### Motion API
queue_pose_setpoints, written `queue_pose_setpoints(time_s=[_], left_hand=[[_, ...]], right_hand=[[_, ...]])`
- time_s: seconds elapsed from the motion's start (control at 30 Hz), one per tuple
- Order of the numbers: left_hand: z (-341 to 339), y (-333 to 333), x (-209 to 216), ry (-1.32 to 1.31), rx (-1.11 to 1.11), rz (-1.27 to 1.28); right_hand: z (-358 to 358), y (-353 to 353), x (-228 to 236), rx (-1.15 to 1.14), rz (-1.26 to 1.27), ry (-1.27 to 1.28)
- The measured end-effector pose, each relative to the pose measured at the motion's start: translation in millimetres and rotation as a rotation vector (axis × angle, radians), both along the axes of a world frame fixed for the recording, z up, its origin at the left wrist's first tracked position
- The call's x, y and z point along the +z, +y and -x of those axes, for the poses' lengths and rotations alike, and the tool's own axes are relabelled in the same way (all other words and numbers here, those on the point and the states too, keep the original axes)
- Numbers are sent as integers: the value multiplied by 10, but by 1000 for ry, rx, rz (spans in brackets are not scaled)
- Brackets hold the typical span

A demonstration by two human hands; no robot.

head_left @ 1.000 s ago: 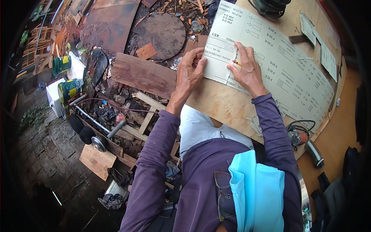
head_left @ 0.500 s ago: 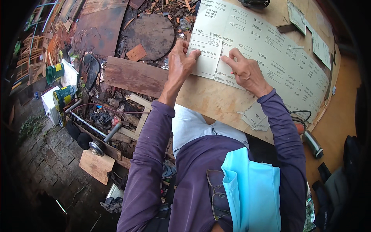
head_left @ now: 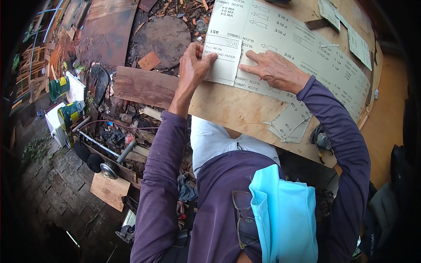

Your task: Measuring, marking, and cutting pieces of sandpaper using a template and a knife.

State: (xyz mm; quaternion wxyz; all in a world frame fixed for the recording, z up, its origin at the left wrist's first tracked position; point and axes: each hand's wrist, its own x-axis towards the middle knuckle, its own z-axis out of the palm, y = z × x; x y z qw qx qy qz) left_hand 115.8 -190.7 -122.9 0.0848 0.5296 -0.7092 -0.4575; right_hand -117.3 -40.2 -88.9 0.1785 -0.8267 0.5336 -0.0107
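Note:
A large pale sheet of sandpaper, printed side up, lies on a plywood board in front of me. Along its left side runs a whiter sandpaper strip. My left hand grips the strip's left edge, thumb on top and fingers partly out of sight beneath. On the sheet, just right of the strip's edge, rests my right hand. Its index finger and thumb are stretched out and apart. A tiny red spot shows under its curled fingers; I cannot make out what it is.
Several small sandpaper pieces lie by the board's near edge, beside a dark rounded tool partly behind my right sleeve. More pieces sit at the far right. Green buckets, a wooden plank and scrap wood lie left.
My right hand has loosened from a pinch to stretched fingers, and its elbow has swung outward to the right. The left hand keeps its grip. The whole view has shifted slightly.

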Motion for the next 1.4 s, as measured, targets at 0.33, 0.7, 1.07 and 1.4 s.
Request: queue_pose_setpoints(time_s=[0.33,0.7,1.07,1.4], left_hand=[[-29,-26,-36,45,-12,-1],[-20,43,-82,43,64,158],[-155,636,345,-105,-311,548],[-314,788,55,-73,-159,531]], right_hand=[[22,-48,-11,82,112,50],[79,-70,-137,93,162,73],[60,-9,-61,9,-109,132],[118,-48,-208,44,-12,83]])
